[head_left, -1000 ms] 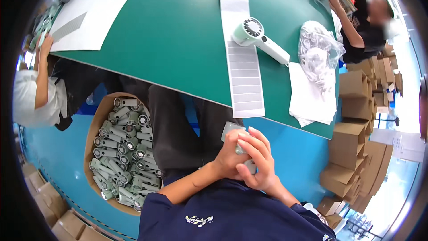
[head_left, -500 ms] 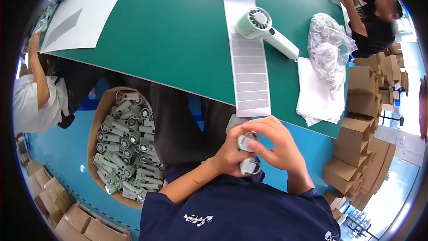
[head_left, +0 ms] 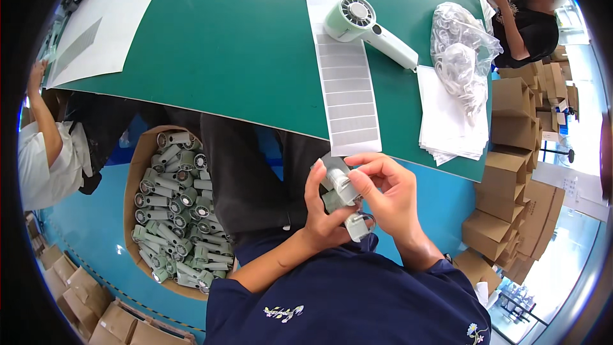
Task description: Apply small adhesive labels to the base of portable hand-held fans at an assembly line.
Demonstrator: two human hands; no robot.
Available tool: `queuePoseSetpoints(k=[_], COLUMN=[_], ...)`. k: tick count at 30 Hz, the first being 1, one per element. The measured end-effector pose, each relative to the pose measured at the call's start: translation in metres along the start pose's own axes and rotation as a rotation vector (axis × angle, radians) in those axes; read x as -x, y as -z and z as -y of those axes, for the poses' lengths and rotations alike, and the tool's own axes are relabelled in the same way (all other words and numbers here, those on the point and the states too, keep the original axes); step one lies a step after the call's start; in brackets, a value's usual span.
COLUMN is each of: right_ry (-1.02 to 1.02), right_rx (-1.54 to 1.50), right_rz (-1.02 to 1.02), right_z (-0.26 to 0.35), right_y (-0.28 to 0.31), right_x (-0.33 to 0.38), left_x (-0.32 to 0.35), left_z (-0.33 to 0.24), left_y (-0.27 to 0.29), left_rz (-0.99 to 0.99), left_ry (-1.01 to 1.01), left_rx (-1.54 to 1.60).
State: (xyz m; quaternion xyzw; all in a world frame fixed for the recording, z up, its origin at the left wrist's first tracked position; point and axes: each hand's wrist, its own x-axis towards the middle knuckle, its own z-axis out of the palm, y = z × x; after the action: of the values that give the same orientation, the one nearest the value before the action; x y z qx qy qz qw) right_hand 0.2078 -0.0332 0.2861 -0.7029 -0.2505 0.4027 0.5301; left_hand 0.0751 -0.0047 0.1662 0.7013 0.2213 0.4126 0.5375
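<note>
Over my lap, in front of the table edge, my left hand (head_left: 319, 214) is closed around the underside of a pale grey-green handheld fan (head_left: 340, 177), its thumb and fingers spread to either side. My right hand (head_left: 393, 195) pinches at the top of that fan with thumb and forefinger. A second pale handle-like end (head_left: 356, 226) sticks out toward me below the fingers; whether it belongs to the same fan I cannot tell. Just beyond my hands, a strip of grey labels (head_left: 348, 92) reaches the table edge. Another handheld fan (head_left: 391, 46) lies across the strip.
A carton (head_left: 131, 185) full of handheld fans stands on the floor at left. On the green table (head_left: 217, 38) are white papers (head_left: 450, 118), a clear bag of white cords (head_left: 461, 51) and a large white sheet (head_left: 121, 25). Cardboard boxes (head_left: 501, 201) stack at right. Two people work nearby.
My left fingers have opened out from their wrap, and my right thumb and forefinger have moved to the fan's far end. The fan has turned, showing more of its surface. The view has shifted slightly.
</note>
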Motion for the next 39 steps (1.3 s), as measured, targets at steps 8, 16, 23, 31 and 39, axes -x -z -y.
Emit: queuePoseSetpoints(k=[8,16,23,31,39], right_ry=[0.16,0.583,0.621,0.571,0.632], right_rx=[0.045,0.9,1.215,1.147,1.139], right_rz=[-0.101,-0.07,0.015,-0.184,-0.242], right_z=[-0.011,-0.004,-0.019,-0.03,-0.035], right_y=[-0.001,0.061,0.051,0.017,0.005], right_x=[0.0,-0.048,-0.053,-0.036,-0.037], left_x=[-0.001,-0.025,-0.027,-0.032,-0.032], left_z=[0.025,0.027,0.024,0.025,0.026], left_y=[-0.014,-0.008,-0.004,-0.001,-0.002], left_rz=[0.126,0.049,0.095,0.065,0.106], left_ry=[0.157,-0.335,-0.346,-0.33,-0.293], left_rx=[0.203,-0.045,0.013,0.079,0.072])
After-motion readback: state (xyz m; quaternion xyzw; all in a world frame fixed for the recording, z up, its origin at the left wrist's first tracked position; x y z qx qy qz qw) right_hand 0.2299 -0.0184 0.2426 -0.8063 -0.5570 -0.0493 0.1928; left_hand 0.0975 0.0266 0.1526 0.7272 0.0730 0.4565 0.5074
